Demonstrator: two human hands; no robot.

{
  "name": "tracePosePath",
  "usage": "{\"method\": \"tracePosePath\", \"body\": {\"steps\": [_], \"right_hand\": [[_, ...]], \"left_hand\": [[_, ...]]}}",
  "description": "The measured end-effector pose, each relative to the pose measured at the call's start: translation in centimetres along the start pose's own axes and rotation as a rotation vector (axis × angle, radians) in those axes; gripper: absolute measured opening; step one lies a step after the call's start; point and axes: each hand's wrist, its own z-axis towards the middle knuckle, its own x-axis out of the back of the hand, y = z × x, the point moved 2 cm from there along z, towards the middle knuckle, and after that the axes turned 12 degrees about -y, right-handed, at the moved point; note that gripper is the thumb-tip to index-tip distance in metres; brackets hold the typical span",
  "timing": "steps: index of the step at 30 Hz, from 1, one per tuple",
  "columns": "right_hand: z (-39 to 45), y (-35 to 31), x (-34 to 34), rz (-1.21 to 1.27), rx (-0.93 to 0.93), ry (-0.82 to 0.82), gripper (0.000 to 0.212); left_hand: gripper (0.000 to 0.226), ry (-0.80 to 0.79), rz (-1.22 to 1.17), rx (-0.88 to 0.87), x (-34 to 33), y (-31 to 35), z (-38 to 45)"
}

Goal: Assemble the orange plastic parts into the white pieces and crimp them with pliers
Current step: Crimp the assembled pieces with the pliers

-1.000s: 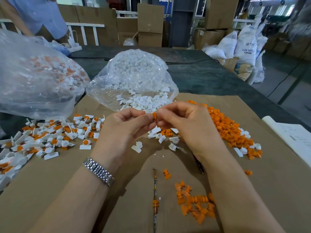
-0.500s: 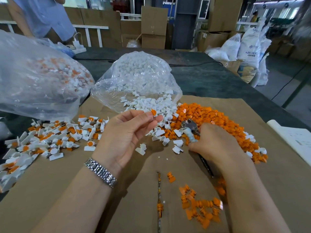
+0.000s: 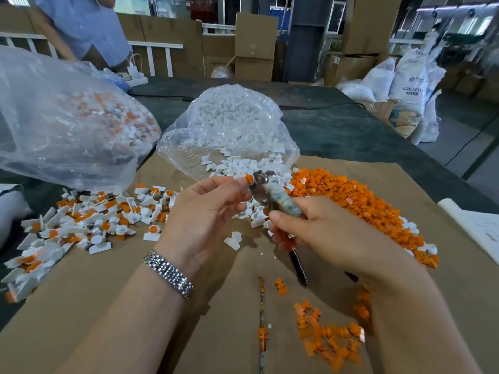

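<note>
— Orange insert [image 3: 249, 178], is it crimped yet?
— Not that I can tell. The left hand [image 3: 208, 211] pinches the white piece with the insert seated on top; the right hand [image 3: 321, 230] is wrapped round the pliers [image 3: 272, 195], whose nose is right against it.
— How much is finished?
— Left of the grip lies a pile of assembled pieces [image 3: 89, 220]. Right of it, loose orange parts [image 3: 359, 203]; beyond, a bag of white pieces [image 3: 232, 130]. Plenty remains.

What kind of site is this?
Probably a small factory or warehouse assembly bench: stacked cardboard boxes, white resin sacks on the floor, and bulk plastic bags of white parts on a cardboard-covered table.
</note>
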Motion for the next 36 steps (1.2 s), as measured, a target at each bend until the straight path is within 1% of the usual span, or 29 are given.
{"method": "tracePosePath", "body": {"steps": [5,8,10,14,23,27,29,31,33,35,36], "right_hand": [[0.1,0.1,-0.2,-0.062,0.03,-0.004,0.03],[0.3,0.4,-0.4,-0.14,0.033,0.011,0.03],[0.6,0.6,-0.6,-0.161,0.037,0.023,0.032],[1.0,0.7,-1.1,-0.181,0.055,0.038,0.038],[1.6,0.9,-1.0,-0.184,0.026,0.068,0.051],[1.4,0.9,-1.0,-0.16,0.009,0.018,0.056],[1.0,0.9,-0.5,-0.08,0.009,0.008,0.06],[1.0,1.5,0.4,-0.088,-0.034,0.105,0.054],[1.3,2.8,1.2,-0.268,-0.161,0.229,0.044],[1.7,3.9,1.5,-0.44,-0.324,0.301,0.038],[1.9,4.4,1.5,-0.478,-0.383,0.328,0.037]], "left_hand": [[0.009,-0.008,0.005,0.018,0.1,-0.1,0.1],[0.014,-0.016,0.061,0.035,0.4,0.0,0.2],[0.007,-0.024,0.117,0.049,0.6,0.0,0.2],[0.006,-0.033,0.184,0.054,0.9,0.3,0.2],[0.007,-0.055,0.174,0.077,1.0,0.3,0.3],[0.014,-0.064,0.214,0.074,1.2,0.3,0.3],[0.013,-0.068,0.231,0.052,1.2,0.5,0.2],[0.008,-0.067,0.225,0.038,1.3,0.8,0.2],[0.007,-0.06,0.219,0.055,1.3,0.9,0.2],[0.01,-0.064,0.216,0.07,1.3,0.8,0.2],[0.01,-0.07,0.219,0.072,1.3,0.7,0.2]]}}
